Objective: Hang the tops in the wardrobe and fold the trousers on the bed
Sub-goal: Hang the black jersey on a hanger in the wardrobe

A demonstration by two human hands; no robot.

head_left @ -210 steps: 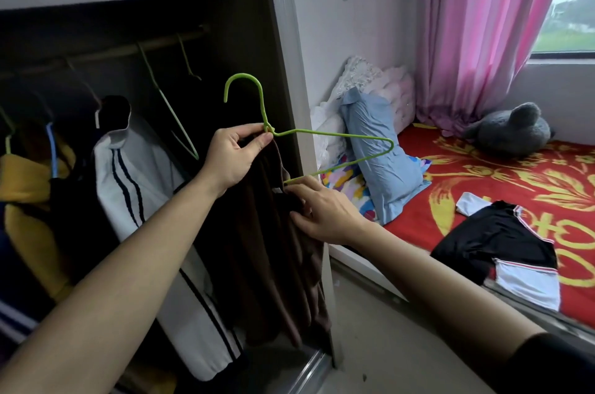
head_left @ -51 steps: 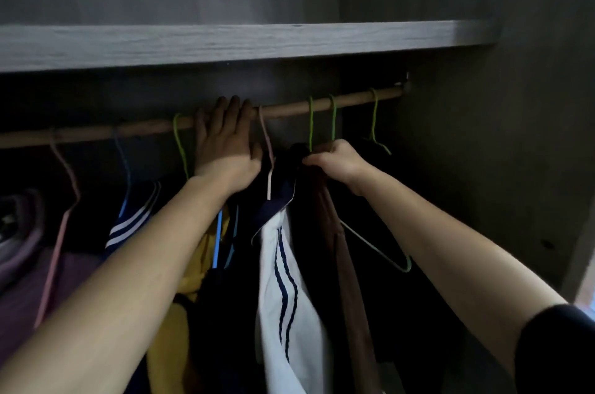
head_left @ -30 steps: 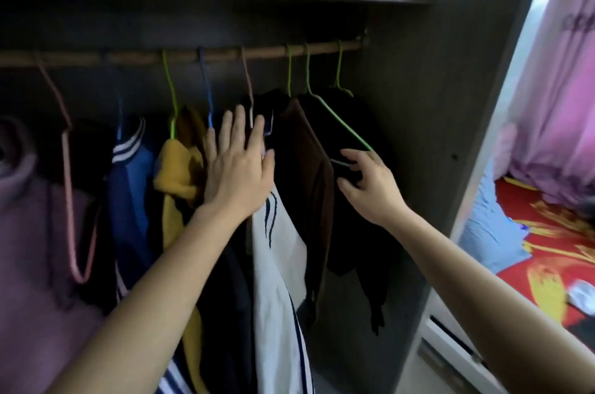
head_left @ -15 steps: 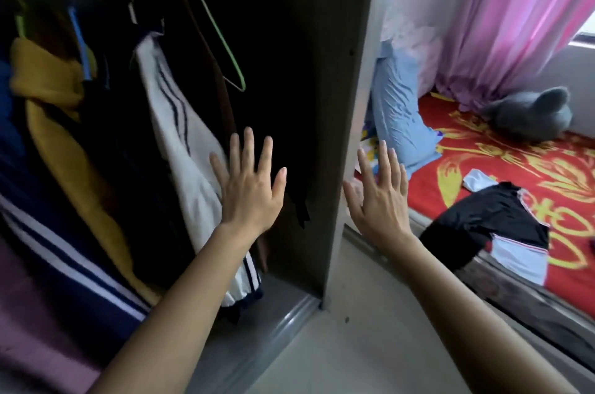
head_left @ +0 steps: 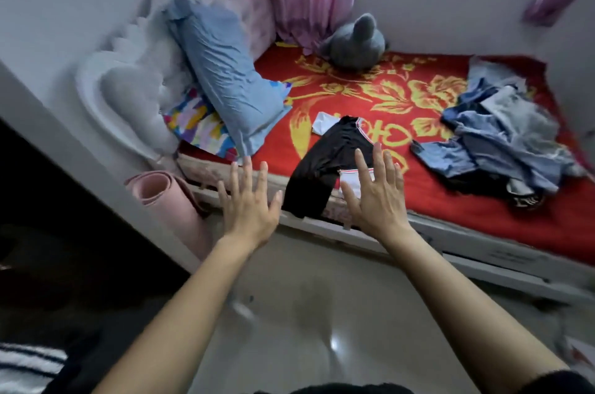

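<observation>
Go for the black top, draped over the near edge of the bed at twelve o'clock, partly behind the right grip; leave the heap of trousers at two o'clock for later. Reach with both spread wide as now, left grip included, holding nothing. Pinch at the shoulders, lift clear, shake flat before fetching a hanger. Compared with half a second back: turned off the wardrobe, squarely onto the bed, spread just as wide.

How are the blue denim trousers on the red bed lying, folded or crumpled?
Crumpled: the blue denim trousers lie in a loose, tangled heap on the red and gold bedspread, unfolded.
</observation>
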